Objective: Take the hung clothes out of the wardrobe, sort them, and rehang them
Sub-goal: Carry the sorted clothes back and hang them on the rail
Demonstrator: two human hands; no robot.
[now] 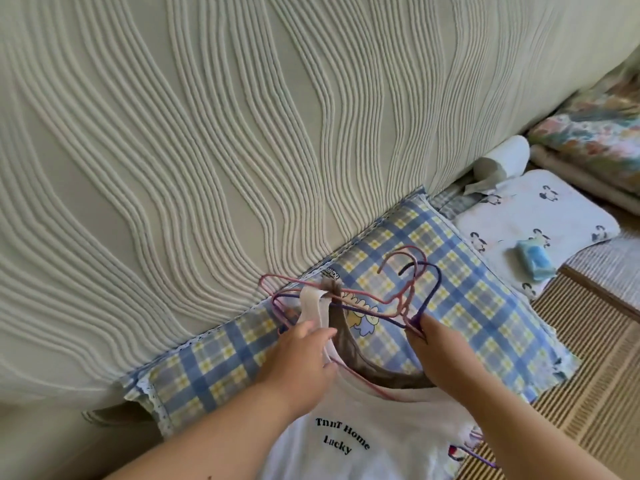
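1. Wire, thinly coated in pink and purple, makes up the hangers [398,301]. They lie bunched on the plaid pillow [478,306] at the edge of the ribbed cream bedspread [207,133], hooks pointing away from the person.
2. Clothes are on them: a white T-shirt [367,424] with printed lettering lies nearest the person, a brown top [381,377] shows inside its neckline, and a white strap [313,303] is looped over the wires.
3. Curled fingers of the right hand [441,348] pinch the wires together just below the hooks.
4. On the left hand [304,358], thumb and fingers seem to close on the white strap, though the grip is partly hidden.
5. These garments look light and limp, likely to slide off. The wires look springy and prone to tangling, so each is best held at the neck under its hook, and the cloth at the shoulders.
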